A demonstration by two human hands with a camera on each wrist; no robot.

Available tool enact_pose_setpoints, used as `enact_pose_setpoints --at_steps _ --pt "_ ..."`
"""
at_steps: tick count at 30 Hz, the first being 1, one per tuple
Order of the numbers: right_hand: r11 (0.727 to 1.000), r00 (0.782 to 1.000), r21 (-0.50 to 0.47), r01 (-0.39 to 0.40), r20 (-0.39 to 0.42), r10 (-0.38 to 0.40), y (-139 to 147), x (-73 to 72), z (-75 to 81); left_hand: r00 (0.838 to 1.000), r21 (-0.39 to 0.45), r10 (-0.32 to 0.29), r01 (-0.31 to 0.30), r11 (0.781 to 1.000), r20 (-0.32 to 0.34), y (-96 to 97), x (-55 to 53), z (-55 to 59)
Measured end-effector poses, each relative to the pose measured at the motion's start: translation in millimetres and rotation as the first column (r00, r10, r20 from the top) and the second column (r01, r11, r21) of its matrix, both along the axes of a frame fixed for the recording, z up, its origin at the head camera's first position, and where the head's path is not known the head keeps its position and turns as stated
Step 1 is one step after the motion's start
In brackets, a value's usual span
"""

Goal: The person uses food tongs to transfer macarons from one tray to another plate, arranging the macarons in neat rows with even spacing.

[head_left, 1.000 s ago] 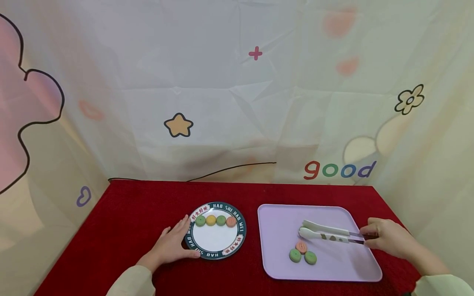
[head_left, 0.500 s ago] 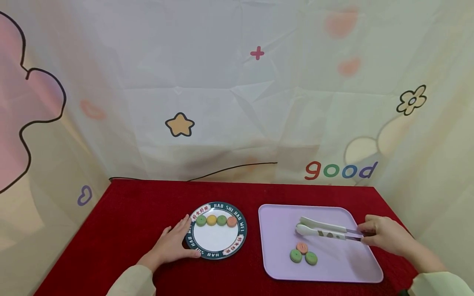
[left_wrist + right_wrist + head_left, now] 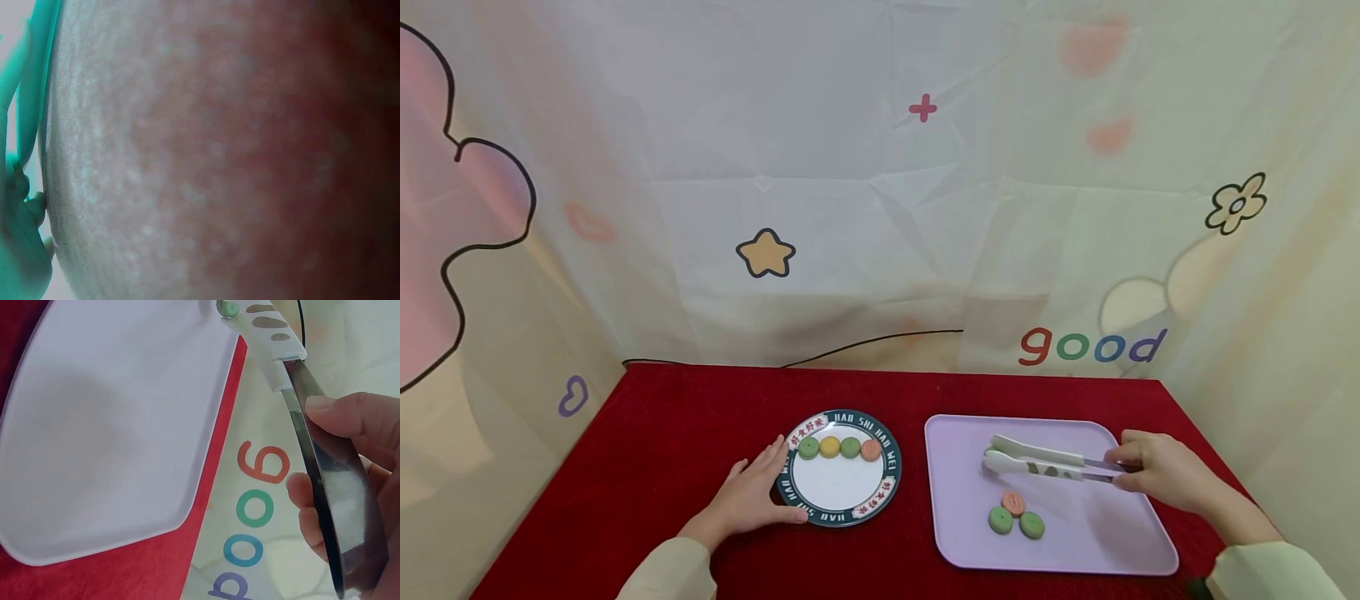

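My right hand (image 3: 1161,468) grips the metal handle end of white-tipped tongs (image 3: 1045,468), which reach leftward over the lilac tray (image 3: 1105,533). The right wrist view shows a round green piece (image 3: 228,307) at the tips of the tongs. In front of the tongs, a pink macaron-like piece (image 3: 1013,503) and two green ones (image 3: 1032,525) sit on the tray. My left hand (image 3: 745,497) rests with spread fingers against the left rim of a round plate (image 3: 838,492). A row of several small round pieces (image 3: 850,447), green, yellow and pink, lies on that plate.
A red cloth (image 3: 647,467) covers the table. Behind it hangs a pale printed curtain (image 3: 865,250), which also closes off both sides. The left wrist view is mostly filled by a blurred close surface.
My right hand has moved left with the tongs, and the tips have shifted left over the tray. My left hand stays at the plate.
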State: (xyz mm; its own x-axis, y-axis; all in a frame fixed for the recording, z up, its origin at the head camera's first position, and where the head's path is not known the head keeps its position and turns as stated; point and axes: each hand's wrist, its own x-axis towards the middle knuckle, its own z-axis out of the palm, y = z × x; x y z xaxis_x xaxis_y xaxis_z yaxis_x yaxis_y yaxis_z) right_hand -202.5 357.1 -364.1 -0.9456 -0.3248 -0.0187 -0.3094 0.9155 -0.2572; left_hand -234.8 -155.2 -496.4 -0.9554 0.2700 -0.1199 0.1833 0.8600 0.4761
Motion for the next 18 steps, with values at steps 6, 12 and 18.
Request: enact_pose_setpoints --at_steps 6,12,18 --pt "0.999 0.999 -0.023 -0.029 -0.016 0.029 -10 -5.8 0.2 1.000 0.001 -0.002 0.002 1.000 0.003 0.1 0.3 0.5" --pt "0.998 0.998 -0.036 -0.058 -0.022 0.057 -21 -10.3 0.2 1.000 -0.002 -0.003 0.003 1.000 0.005 0.3 -0.3 -0.3" --pt "0.997 0.997 -0.045 -0.067 -0.028 0.065 -32 -14.7 0.5 1.000 -0.004 -0.004 0.004 1.000 -0.006 -0.6 -0.9 -2.4"
